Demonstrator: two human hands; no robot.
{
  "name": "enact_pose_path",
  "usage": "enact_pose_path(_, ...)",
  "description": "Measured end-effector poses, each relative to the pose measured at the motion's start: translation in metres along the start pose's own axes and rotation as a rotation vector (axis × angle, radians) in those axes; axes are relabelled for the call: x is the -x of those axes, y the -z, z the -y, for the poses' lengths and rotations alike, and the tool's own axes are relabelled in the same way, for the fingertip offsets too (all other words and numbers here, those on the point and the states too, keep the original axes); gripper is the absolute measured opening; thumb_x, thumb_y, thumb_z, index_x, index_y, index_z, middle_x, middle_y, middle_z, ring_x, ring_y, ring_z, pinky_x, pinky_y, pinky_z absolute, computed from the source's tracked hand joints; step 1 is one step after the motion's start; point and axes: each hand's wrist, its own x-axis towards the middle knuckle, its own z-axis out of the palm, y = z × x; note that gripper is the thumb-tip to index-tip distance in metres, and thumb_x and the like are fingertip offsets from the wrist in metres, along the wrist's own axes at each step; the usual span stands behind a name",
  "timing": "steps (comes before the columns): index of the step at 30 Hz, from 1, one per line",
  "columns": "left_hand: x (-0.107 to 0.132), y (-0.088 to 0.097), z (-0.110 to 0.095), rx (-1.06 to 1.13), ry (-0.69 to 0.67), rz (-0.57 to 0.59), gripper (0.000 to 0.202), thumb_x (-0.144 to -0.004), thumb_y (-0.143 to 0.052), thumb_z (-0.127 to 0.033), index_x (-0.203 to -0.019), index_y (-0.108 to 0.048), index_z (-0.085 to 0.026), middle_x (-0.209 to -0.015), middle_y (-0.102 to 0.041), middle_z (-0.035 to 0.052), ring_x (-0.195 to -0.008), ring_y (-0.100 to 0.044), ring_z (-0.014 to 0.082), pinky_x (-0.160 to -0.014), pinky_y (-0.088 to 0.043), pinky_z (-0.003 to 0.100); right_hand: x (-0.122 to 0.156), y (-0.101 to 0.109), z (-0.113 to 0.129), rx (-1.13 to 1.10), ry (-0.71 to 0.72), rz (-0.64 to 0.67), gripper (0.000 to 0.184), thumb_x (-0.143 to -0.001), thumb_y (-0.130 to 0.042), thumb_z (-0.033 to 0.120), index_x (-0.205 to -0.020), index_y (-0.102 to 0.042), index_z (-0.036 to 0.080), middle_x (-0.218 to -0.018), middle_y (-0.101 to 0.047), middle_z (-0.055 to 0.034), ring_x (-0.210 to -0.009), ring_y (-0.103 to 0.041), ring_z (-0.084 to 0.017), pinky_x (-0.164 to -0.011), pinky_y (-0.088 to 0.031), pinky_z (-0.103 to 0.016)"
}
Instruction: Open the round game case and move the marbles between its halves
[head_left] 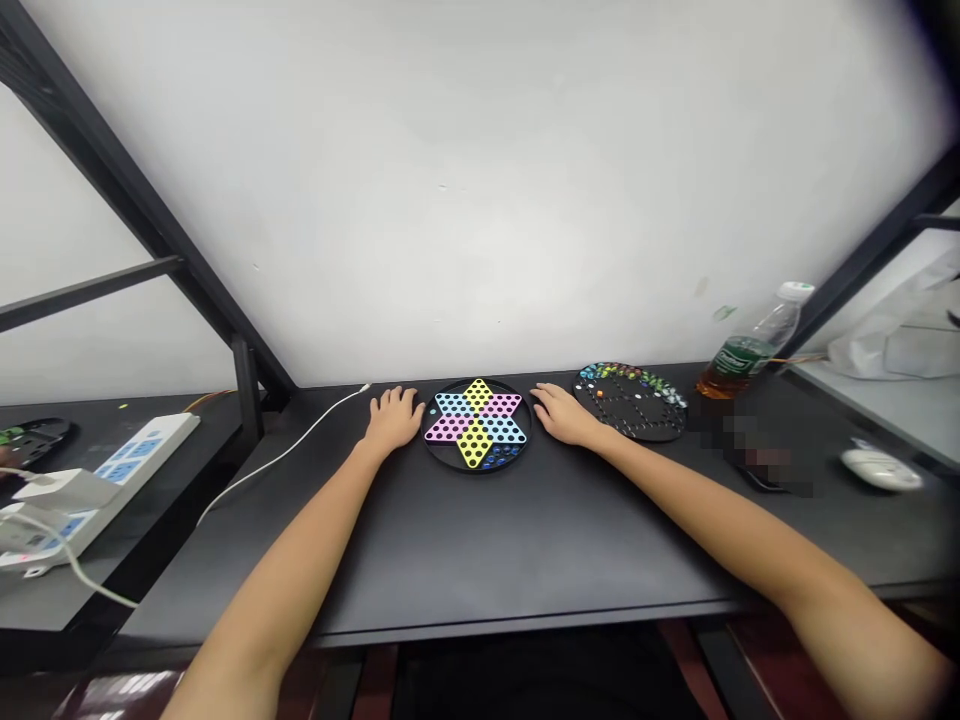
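Note:
A round black Chinese checkers board (475,418) with a yellow, pink and blue star lies on the dark table. Blue marbles (504,457) rest in its rim at the lower right. My left hand (394,416) lies flat on the tabletop just left of the board, fingers spread and holding nothing. On the board's other side my right hand (561,411) rests palm down, its fingers stretched out and nothing in them. Behind my right hand is a second black round tray (637,412) with many coloured marbles along its far rim.
A bottle (739,355) with amber liquid stands at the back right. Further right are a blurred dark object (761,470) and a white mouse (879,468). A white cable (285,455) runs left of my hand. A power strip (142,460) lies on the neighbouring table.

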Motion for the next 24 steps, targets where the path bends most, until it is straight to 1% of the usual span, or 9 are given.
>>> enact_pose_path(3,-0.001,-0.001,0.0,0.002,-0.001,0.0,0.053,-0.101,-0.03,-0.047,-0.142,-0.049,-0.02,-0.154,-0.043,0.0161,-0.143,-0.036,0.0345,-0.115,-0.029,0.056,0.0,0.003,0.003,0.044,-0.071,0.097,0.059,-0.103,-0.028,0.042,-0.152,-0.043,0.013,-0.161,-0.035,-0.0152,-0.15,-0.027,-0.031,-0.122,-0.022,-0.051)
enact_pose_path(6,-0.001,0.0,0.0,0.01,-0.002,0.002,0.053,-0.101,-0.029,-0.047,-0.142,-0.049,-0.02,-0.154,-0.043,0.0166,-0.143,-0.036,0.0348,-0.115,-0.029,0.057,0.002,0.005,0.006,0.058,-0.089,0.16,0.062,-0.103,-0.024,0.047,-0.157,-0.036,0.017,-0.165,-0.026,-0.0118,-0.153,-0.02,-0.03,-0.123,-0.018,-0.051)
enact_pose_path(10,0.0,0.002,0.0,0.012,0.008,0.016,0.054,-0.101,-0.029,-0.047,-0.143,-0.049,-0.019,-0.155,-0.042,0.0171,-0.143,-0.036,0.0349,-0.115,-0.029,0.057,0.001,0.006,0.007,0.062,-0.085,0.169,0.064,-0.103,-0.022,0.047,-0.158,-0.034,0.017,-0.165,-0.025,-0.0119,-0.153,-0.02,-0.03,-0.123,-0.018,-0.051)
enact_pose_path(15,0.001,0.004,-0.001,0.013,0.0,0.018,0.053,-0.101,-0.029,-0.046,-0.143,-0.049,-0.019,-0.155,-0.043,0.0173,-0.143,-0.036,0.0344,-0.115,-0.028,0.056,0.002,0.007,0.007,0.065,-0.083,0.163,0.065,-0.104,-0.023,0.047,-0.158,-0.034,0.013,-0.165,-0.026,-0.0133,-0.152,-0.021,-0.031,-0.123,-0.018,-0.05)
enact_pose_path(18,0.001,0.005,-0.001,0.017,-0.002,0.021,0.054,-0.101,-0.029,-0.045,-0.143,-0.048,-0.018,-0.154,-0.043,0.0173,-0.143,-0.036,0.0345,-0.116,-0.028,0.057,0.004,0.009,0.009,0.078,-0.079,0.142,0.062,-0.104,-0.027,0.045,-0.156,-0.038,0.014,-0.164,-0.03,-0.0131,-0.151,-0.024,-0.03,-0.122,-0.02,-0.049)
enact_pose_path(20,0.001,0.005,-0.001,0.018,-0.001,0.015,0.053,-0.101,-0.029,-0.046,-0.143,-0.049,-0.018,-0.154,-0.043,0.0171,-0.143,-0.036,0.0344,-0.115,-0.028,0.056,0.004,0.013,0.013,0.11,-0.058,0.102,0.058,-0.103,-0.032,0.044,-0.15,-0.046,0.014,-0.159,-0.038,-0.0152,-0.148,-0.032,-0.031,-0.119,-0.027,-0.048)
enact_pose_path(22,0.001,0.005,-0.002,0.013,0.0,0.01,0.052,-0.101,-0.03,-0.046,-0.142,-0.05,-0.019,-0.153,-0.044,0.0166,-0.143,-0.037,0.0342,-0.115,-0.029,0.056,0.002,0.021,0.016,0.148,-0.028,0.063,0.05,-0.101,-0.039,0.042,-0.137,-0.059,0.014,-0.146,-0.054,-0.0177,-0.136,-0.048,-0.032,-0.111,-0.038,-0.045)
enact_pose_path(24,0.002,0.004,-0.002,0.009,-0.001,0.005,0.052,-0.101,-0.03,-0.045,-0.142,-0.05,-0.019,-0.153,-0.045,0.0164,-0.143,-0.037,0.034,-0.115,-0.029,0.056,-0.002,0.032,0.013,0.169,-0.004,0.024,0.041,-0.101,-0.043,0.04,-0.12,-0.069,0.015,-0.125,-0.067,-0.0173,-0.118,-0.059,-0.03,-0.1,-0.046,-0.04)
